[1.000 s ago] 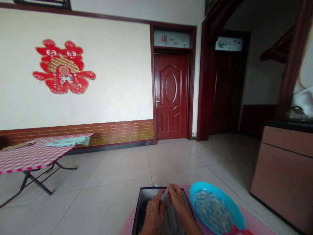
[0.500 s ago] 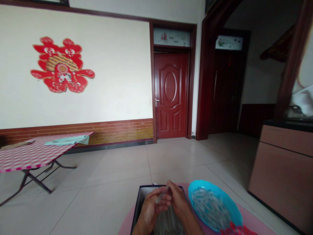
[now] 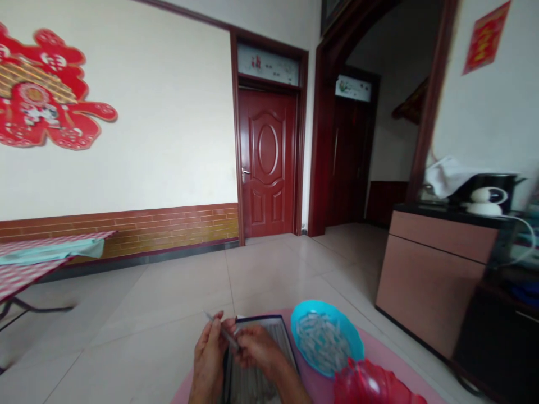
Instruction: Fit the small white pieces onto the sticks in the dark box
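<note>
Your L hand (image 3: pixel 207 350) has its fingers pinched round a thin greyish strip (image 3: pixel 228 337), which slants from its far tip past your L fingers down to the near end by your R hand (image 3: pixel 260 349). Your R fingers are bent in at that near end; too blurred, can't tell if they grip it. Strip's up in the air over the L part of the dark-rimmed box (image 3: pixel 288 341), w/ more long strips (image 3: pixel 252 384) lying in it. Just R of the box: blue bowl (image 3: pixel 309 306) w/ lots of short pale pcs (image 3: pixel 322 339). Shiny red item (image 3: pixel 370 384) is nr the bowl, closer to you. Box & bowl are on the pink surface (image 3: pixel 314 388)
</note>
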`<state>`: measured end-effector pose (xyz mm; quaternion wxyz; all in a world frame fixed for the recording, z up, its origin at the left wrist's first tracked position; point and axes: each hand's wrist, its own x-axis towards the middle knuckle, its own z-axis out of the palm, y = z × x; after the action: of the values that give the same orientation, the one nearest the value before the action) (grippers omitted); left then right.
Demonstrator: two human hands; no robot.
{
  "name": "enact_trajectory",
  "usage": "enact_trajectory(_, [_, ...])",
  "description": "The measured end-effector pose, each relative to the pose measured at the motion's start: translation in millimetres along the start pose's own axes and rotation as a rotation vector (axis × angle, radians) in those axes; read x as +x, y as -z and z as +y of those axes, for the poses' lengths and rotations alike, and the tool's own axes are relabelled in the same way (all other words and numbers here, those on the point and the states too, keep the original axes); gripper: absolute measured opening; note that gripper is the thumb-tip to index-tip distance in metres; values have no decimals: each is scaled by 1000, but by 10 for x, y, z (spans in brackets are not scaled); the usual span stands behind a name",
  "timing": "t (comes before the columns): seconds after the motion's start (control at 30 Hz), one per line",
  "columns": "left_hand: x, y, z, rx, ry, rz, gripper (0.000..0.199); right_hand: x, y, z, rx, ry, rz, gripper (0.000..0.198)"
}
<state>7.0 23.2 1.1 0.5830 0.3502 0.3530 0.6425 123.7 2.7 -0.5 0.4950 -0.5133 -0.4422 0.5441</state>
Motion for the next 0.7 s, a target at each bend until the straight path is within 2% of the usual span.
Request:
enact_trajectory(0.07, [3, 9, 0, -58, 35, -25, 65, 13, -3, -7, -57, 39, 113, 9])
enact_trajectory(0.2, [-11, 7, -10, 38, 79, -23, 78, 58, 38, -86, -91, 132, 329, 15])
enact_trajectory(0.33, [-45, -6, -13, 183, 107, -74, 79, 132, 120, -266, -170, 200, 415, 27])
enact_trajectory(0.4, [-61, -8, -8, 242, 107, -78, 78, 179, 235, -377, -243, 217, 445, 31])
enact_trajectory(0.47, [-75, -12, 3, 288, 101, -75, 78, 204, 444, -479, -343, 225, 475, 33])
enact_trajectory(0.57, [-95, -33, 26, 352, 99, -107, 80, 134, 928, -568, -546, 232, 511, 26])
enact_trajectory(0.63, [-105, -54, 34, 386, 101, -135, 83, 9, 1300, -556, -697, 219, 520, 22])
enact_trajectory(0.7, [-108, -69, 24, 432, 84, -107, 84, -150, 1631, -480, -844, 174, 505, 20])
